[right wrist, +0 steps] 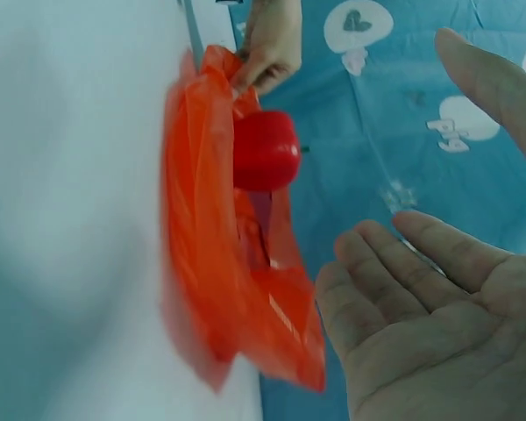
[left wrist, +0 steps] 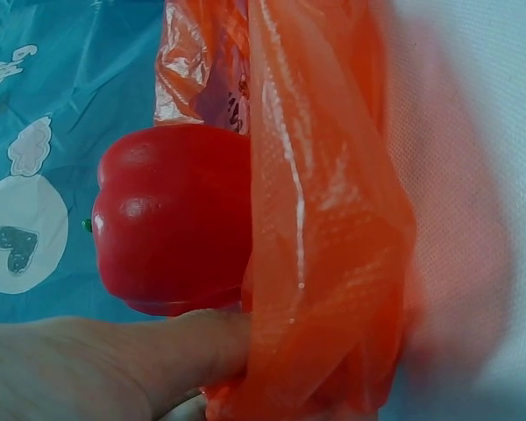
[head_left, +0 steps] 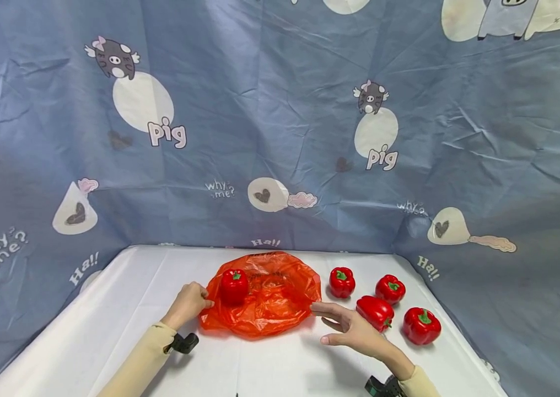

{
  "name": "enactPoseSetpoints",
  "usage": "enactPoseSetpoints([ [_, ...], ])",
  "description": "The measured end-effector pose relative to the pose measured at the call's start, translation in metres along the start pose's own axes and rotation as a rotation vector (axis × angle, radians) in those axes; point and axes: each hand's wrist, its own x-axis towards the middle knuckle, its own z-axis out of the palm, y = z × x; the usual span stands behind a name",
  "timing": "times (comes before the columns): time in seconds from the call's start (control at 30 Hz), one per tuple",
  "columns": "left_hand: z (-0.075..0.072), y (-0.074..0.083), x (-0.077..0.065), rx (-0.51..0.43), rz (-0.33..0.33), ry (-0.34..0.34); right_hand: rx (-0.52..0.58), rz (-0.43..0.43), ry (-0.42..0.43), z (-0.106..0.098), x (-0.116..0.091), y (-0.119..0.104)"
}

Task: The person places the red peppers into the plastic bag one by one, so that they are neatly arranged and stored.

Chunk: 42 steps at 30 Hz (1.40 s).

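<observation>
A red-orange plastic bag (head_left: pixel 272 306) lies spread on the white table, and a red bell pepper (head_left: pixel 234 286) with a green stem stands upright at its left part. My left hand (head_left: pixel 188 304) pinches the bag's left edge; in the left wrist view the thumb (left wrist: pixel 193 346) goes behind the orange film, right below the pepper (left wrist: pixel 175 219). Holding nothing, my right hand (head_left: pixel 351 330) hovers at the bag's right edge with fingers spread. In the right wrist view its palm (right wrist: pixel 430 351) shows bare, its fingertips close to the bag (right wrist: pixel 215 228).
Several more red bell peppers are to the right: one at the back (head_left: pixel 342 282), one behind (head_left: pixel 391 289), one on its side (head_left: pixel 375 313) near my right hand, one farther right (head_left: pixel 421 326). A blue patterned cloth (head_left: pixel 280 121) hangs around the white table (head_left: pixel 255 366).
</observation>
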Motion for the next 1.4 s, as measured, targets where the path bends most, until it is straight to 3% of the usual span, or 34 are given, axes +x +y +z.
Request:
enactPoseSetpoints([
  [0.3, -0.001, 0.0, 0.0, -0.005, -0.011, -0.002, -0.001, 0.07, 0.153, -0.03, -0.039, 0.011],
  [0.57, 0.001, -0.001, -0.001, -0.006, -0.004, 0.011, -0.028, 0.246, 0.348, -0.052, -0.069, 0.016],
  [0.7, 0.001, -0.001, -0.001, 0.001, -0.007, 0.009, -0.042, 0.247, 0.402, -0.065, -0.079, 0.018],
  [0.97, -0.001, 0.0, -0.002, 0.008, -0.011, 0.013, -0.069, 0.136, 0.466, -0.081, -0.09, 0.02],
  [1.2, 0.0, 0.0, -0.003, 0.002, -0.003, 0.016, -0.133, 0.225, 0.533, -0.086, -0.09, 0.025],
  [1.4, 0.002, 0.0, -0.001, 0.0, 0.006, 0.023, -0.159, 0.227, 0.574, -0.089, -0.089, 0.035],
])
